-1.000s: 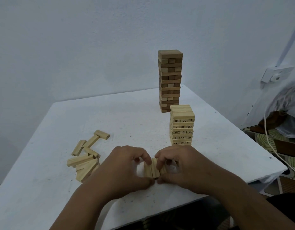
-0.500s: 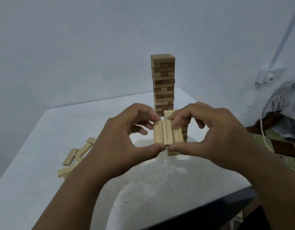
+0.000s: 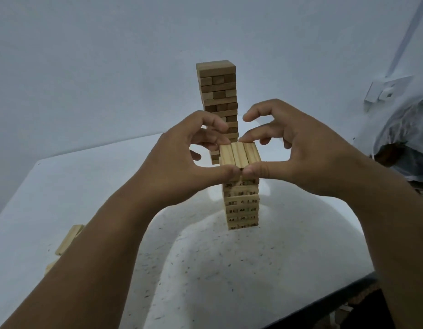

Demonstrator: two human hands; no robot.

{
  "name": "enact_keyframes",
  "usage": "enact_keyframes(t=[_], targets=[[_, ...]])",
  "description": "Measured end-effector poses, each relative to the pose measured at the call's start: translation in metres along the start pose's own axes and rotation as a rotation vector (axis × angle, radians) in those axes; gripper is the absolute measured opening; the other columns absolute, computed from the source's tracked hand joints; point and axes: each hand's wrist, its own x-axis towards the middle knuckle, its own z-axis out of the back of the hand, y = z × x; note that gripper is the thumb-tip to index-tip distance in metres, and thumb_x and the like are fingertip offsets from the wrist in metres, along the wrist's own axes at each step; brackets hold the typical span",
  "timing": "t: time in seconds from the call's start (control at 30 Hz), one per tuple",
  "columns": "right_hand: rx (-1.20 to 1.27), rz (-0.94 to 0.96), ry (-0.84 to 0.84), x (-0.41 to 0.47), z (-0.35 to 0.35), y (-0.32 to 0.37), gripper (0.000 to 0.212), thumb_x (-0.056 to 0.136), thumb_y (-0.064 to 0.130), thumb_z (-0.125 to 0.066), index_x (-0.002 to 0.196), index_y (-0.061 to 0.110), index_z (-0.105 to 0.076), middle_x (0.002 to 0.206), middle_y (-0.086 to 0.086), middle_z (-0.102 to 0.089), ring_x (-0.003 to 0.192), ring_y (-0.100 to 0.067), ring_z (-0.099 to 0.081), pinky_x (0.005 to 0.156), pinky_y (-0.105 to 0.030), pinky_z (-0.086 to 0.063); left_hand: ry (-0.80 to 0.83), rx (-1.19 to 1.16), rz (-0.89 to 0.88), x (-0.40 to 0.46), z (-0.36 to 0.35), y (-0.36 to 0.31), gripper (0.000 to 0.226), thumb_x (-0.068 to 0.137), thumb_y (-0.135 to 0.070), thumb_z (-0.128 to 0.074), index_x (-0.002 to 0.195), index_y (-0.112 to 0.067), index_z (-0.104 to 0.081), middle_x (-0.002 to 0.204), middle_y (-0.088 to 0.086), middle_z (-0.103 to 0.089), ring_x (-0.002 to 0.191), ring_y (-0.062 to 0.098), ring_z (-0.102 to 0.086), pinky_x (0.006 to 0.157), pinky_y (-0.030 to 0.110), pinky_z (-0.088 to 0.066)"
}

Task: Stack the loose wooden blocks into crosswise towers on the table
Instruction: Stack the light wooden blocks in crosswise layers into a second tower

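Three pale wooden blocks [image 3: 239,154] lie side by side as one flat row, pinched between both hands right above the short numbered tower [image 3: 241,205]. My left hand [image 3: 182,160] holds the row's left side between thumb and fingers. My right hand [image 3: 296,153] holds the right side the same way, index finger lifted. Whether the row touches the tower's top is hidden behind my thumbs. A taller, darker tower [image 3: 218,98] stands behind on the white table [image 3: 99,176]. Loose blocks [image 3: 69,238] lie at the left, partly hidden by my left forearm.
A plain wall rises behind the table. A white wall socket [image 3: 384,91] with a cable duct is at the right, and a plastic-covered bundle [image 3: 405,143] sits beyond the table's right edge. The table's near right edge [image 3: 324,302] runs diagonally.
Both hands lifted the row of three blocks off the table near the front edge and carried it up and back to just over the numbered tower.
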Motion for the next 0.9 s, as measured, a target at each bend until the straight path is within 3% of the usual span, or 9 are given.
enact_keyframes(t=[0.43,0.6,0.7,0.8,0.9], targets=[[0.019,-0.029,0.050,0.003,-0.005,-0.009,0.076,0.058,0.067,-0.072,0.125,0.057,-0.038,0.110,0.033,-0.063,0.105,0.010,-0.051,0.080,-0.017,-0.039,0.041,-0.018,0.051,0.003,-0.008,0.016,0.056,0.072,-0.034,-0.086,0.117,-0.040,-0.052,0.108,-0.018,-0.068,0.103,-0.001,-0.061,0.085,0.029,-0.055],[0.010,-0.006,0.003,0.001,-0.006,-0.015,0.080,0.060,0.076,-0.062,0.133,0.052,-0.040,0.124,0.034,-0.056,0.108,0.006,-0.053,0.079,-0.018,-0.040,0.074,0.019,0.080,-0.005,-0.008,0.017,0.062,0.076,-0.057,-0.073,0.129,-0.049,-0.040,0.125,-0.027,-0.055,0.112,-0.005,-0.052,0.083,0.020,-0.049],[0.020,0.042,-0.118,-0.007,-0.002,-0.020,0.060,0.076,0.068,-0.052,0.131,0.043,-0.049,0.125,0.029,-0.058,0.105,0.004,-0.056,0.073,-0.016,-0.038,0.002,-0.010,0.111,-0.015,-0.006,0.019,0.042,0.088,-0.053,-0.062,0.125,-0.049,-0.044,0.124,-0.031,-0.053,0.113,-0.007,-0.050,0.082,0.016,-0.043],[0.058,0.059,-0.183,-0.015,-0.005,-0.024,0.033,0.082,0.053,-0.062,0.111,0.038,-0.066,0.108,0.031,-0.064,0.098,0.002,-0.057,0.071,-0.011,-0.037,-0.075,0.006,0.111,-0.025,-0.008,0.022,0.024,0.087,-0.044,-0.066,0.110,-0.045,-0.059,0.115,-0.033,-0.057,0.108,-0.009,-0.053,0.080,0.014,-0.043],[0.065,0.042,-0.156,-0.016,-0.013,-0.029,0.017,0.083,0.036,-0.070,0.100,0.039,-0.071,0.108,0.028,-0.067,0.102,-0.004,-0.059,0.072,-0.015,-0.038,-0.097,0.021,0.111,-0.029,-0.016,0.025,0.019,0.084,-0.039,-0.071,0.101,-0.045,-0.064,0.115,-0.031,-0.062,0.109,-0.006,-0.056,0.083,0.019,-0.049]])
